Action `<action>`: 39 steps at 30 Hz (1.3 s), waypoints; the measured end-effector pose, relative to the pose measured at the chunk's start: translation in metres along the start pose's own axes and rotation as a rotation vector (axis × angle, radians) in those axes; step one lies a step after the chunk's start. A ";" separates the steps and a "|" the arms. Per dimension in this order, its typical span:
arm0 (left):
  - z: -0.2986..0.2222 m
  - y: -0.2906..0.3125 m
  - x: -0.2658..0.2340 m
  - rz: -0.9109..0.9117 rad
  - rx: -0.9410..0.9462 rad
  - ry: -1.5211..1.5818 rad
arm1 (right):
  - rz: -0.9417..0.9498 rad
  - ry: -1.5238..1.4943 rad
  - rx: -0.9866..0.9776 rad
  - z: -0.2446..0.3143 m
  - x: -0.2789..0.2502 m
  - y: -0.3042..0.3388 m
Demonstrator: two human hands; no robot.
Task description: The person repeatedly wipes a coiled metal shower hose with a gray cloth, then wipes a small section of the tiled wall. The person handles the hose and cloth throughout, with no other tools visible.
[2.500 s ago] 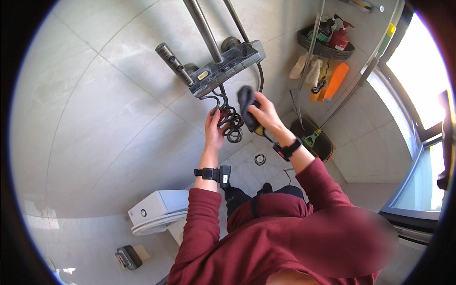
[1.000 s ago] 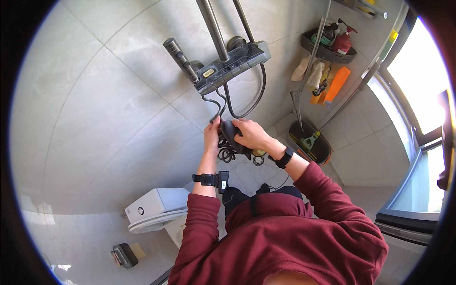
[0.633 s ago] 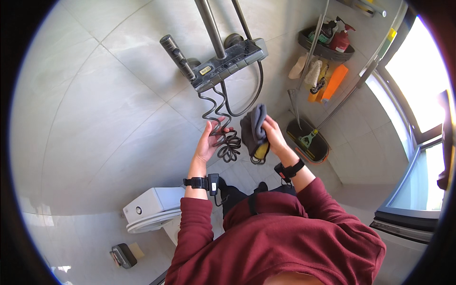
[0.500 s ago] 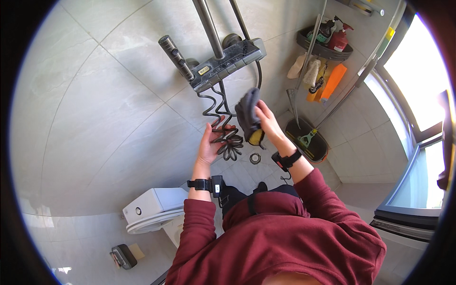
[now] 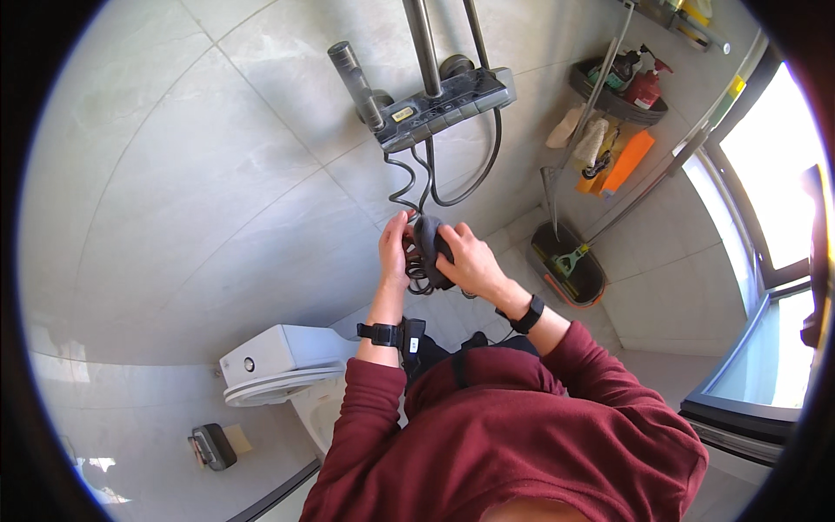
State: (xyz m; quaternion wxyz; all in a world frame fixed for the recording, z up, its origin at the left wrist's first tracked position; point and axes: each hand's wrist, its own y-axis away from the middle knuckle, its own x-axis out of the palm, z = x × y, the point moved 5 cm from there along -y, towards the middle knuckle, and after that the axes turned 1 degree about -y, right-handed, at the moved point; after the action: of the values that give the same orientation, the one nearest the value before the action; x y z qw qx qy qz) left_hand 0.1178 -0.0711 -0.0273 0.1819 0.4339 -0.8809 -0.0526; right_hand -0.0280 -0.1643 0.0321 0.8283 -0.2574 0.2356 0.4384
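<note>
A black coiled hose (image 5: pixel 404 184) hangs beneath the dark grey shower mixer (image 5: pixel 452 106) on the wall. My left hand (image 5: pixel 393 250) is closed around its lower coils from the left side; its fingertips are partly hidden. In my right hand (image 5: pixel 474 263) is a dark grey cloth (image 5: pixel 430 245), pressed against the same coils from the right. Bunched loops stick out below the cloth, next to my left palm. The cloth covers much of the hose between my hands.
A corner shelf (image 5: pixel 619 104) with pump bottles hangs at the upper right, cloths and an orange item below it. Long poles lean over a dark bin (image 5: pixel 581 283) with a green brush head. A white toilet (image 5: pixel 283 361) stands lower left. The window (image 5: pixel 774 165) is at right.
My right hand has brought the cloth left and down onto the hose coils, from being held apart beside them. My left hand stays at the coils. The whole view has shifted slightly.
</note>
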 end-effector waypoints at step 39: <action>0.069 0.029 -0.003 0.189 -0.268 0.454 | 0.286 -0.074 -0.034 -0.017 0.005 0.038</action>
State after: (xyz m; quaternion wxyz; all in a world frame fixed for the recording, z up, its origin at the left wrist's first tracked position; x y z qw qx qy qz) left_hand 0.0725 -0.0555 -0.0852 0.4345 0.3224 -0.8394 -0.0528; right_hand -0.0600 -0.1538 0.0074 0.7611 -0.2190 0.2314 0.5650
